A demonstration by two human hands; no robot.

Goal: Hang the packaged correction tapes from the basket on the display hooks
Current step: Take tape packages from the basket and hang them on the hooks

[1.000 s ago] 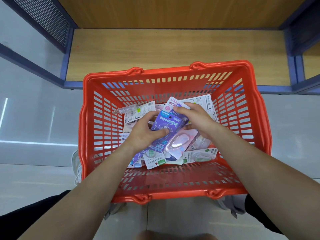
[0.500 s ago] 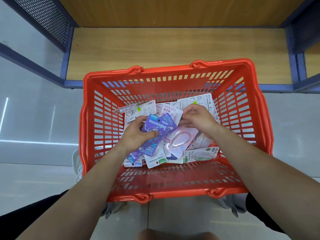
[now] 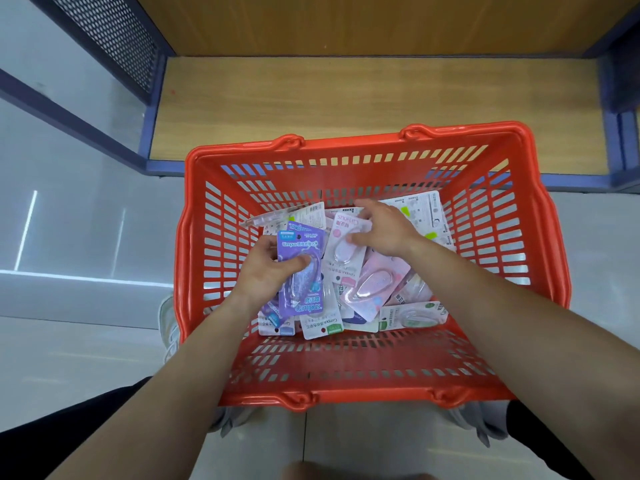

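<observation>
A purple correction-tape pack point(image 3: 306, 289) stands raised off the heap, gripped in the person's left hand point(image 3: 263, 271), thumb across the clear blister and fingers curled behind the card. Just beside it the right hand point(image 3: 384, 230) lies over a pale pink pack point(image 3: 341, 261), thumb on its front and fingers reaching past its top edge; whether that pack is truly gripped or only touched, I cannot tell.

Both hands are down inside the red basket point(image 3: 346, 147), where many more packs lie in a loose, overlapping pile: a pink one point(image 3: 372, 282) near the middle, a green-labelled one point(image 3: 412, 317) against the near wall, white card backs point(image 3: 420, 209) toward the far corner.

The basket sits on the pale floor point(image 3: 86, 237), in front of a low wooden shelf point(image 3: 346, 98) with a blue frame point(image 3: 166, 166).

No display hooks show from here, and nothing can be seen hanging. By the look of it the job is at the picking stage: one pack is in hand, perhaps a second, and the pile has yet to be carried up and hung.
</observation>
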